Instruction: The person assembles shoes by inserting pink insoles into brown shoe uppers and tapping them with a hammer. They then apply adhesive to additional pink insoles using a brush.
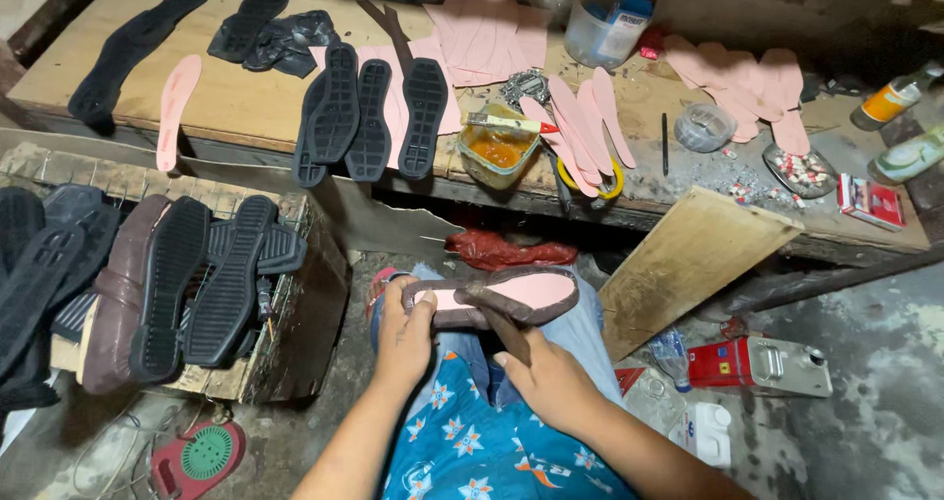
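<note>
While my left hand (pixel 405 328) grips the shoe upper (pixel 492 298) — long axis crosswise — my right hand (pixel 551 377) clasps a handle beneath.

The brown shoe upper (pixel 492 298) lay sole-side up, its pink insole showing. The left hand (pixel 405 331) gripped its heel end. The right hand (pixel 551 382) sat just below it.

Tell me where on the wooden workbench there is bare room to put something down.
The wooden workbench has a bare patch between the single pink insole and the row of black rubber soles. A smaller grey patch lies beside the black pen. Around the square glue tub and the pink insole pile it is crowded.
</note>
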The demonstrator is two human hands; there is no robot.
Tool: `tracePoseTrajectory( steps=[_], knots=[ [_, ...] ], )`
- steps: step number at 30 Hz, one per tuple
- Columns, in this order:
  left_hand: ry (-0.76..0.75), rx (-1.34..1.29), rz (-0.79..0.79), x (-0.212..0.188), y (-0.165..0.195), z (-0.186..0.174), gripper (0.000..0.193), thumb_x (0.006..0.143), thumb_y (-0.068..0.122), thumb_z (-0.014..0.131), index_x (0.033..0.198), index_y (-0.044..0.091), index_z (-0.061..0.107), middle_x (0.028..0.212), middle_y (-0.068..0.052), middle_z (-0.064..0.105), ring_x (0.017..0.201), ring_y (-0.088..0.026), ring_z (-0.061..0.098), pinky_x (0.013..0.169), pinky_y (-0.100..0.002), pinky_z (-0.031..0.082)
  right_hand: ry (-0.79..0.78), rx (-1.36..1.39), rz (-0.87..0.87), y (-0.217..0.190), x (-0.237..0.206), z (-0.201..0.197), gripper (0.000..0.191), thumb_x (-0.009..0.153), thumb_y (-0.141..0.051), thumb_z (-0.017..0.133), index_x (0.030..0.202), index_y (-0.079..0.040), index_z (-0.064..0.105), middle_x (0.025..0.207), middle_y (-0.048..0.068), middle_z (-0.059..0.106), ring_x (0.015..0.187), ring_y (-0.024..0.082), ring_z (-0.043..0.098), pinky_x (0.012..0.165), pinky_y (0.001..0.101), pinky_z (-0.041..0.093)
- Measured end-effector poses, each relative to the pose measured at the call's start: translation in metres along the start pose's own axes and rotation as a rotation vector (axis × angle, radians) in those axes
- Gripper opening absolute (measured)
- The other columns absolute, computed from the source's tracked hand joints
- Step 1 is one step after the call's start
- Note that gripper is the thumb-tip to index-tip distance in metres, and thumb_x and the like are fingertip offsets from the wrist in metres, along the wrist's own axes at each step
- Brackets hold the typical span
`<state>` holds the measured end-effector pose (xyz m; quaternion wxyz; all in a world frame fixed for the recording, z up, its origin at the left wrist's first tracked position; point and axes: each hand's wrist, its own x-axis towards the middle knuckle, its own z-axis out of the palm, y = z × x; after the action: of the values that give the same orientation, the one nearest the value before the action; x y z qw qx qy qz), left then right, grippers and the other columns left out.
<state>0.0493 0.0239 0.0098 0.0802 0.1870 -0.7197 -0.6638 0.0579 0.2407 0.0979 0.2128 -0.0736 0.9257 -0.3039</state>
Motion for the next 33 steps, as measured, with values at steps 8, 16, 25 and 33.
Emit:
tracePoseTrajectory(
  steps=[8,16,25,33],
  knots=[
    [-0.005,-0.059,-0.016,0.000,0.004,0.000,0.036,0.092,0.024,0.060,0.123,0.008,0.053,0.091,-0.008,0.063,0.070,-0.016,0.057,0.061,-0.032,0.049,0.254,0.102,-0.239,0.032,-0.002,-0.015,0.046,0.091,-0.036,0.064,0.120,0.000,0.060,0.096,0.025,0.070,0.092,0.042,0.069,0.080,0.0470,0.052],
    [0.041,0.042,0.240,0.002,-0.002,0.001,0.032,0.095,0.021,0.063,0.122,0.005,0.056,0.097,-0.008,0.065,0.085,-0.014,0.062,0.075,-0.030,0.052,0.311,0.157,-0.095,0.081,0.007,-0.030,0.031,0.094,-0.031,0.067,0.102,-0.002,0.062,0.078,0.013,0.066,0.067,0.021,0.063,0.061,0.0364,0.051],
    [0.043,0.004,0.070,0.002,-0.003,0.000,0.036,0.092,0.023,0.061,0.123,0.006,0.057,0.096,-0.009,0.065,0.077,-0.014,0.062,0.066,-0.028,0.052,0.216,0.607,0.289,0.123,-0.003,-0.025,0.033,0.094,-0.033,0.064,0.100,-0.001,0.055,0.064,0.006,0.057,0.049,0.017,0.055,0.044,0.0319,0.046],
    [0.017,-0.110,-0.208,0.000,0.017,0.002,0.039,0.088,0.023,0.060,0.125,0.012,0.056,0.098,-0.006,0.065,0.074,-0.015,0.061,0.058,-0.032,0.054,0.157,0.415,0.296,0.104,0.001,-0.039,0.040,0.090,-0.037,0.067,0.106,-0.001,0.060,0.069,0.011,0.063,0.053,0.022,0.059,0.052,0.0394,0.049]
  ],
)
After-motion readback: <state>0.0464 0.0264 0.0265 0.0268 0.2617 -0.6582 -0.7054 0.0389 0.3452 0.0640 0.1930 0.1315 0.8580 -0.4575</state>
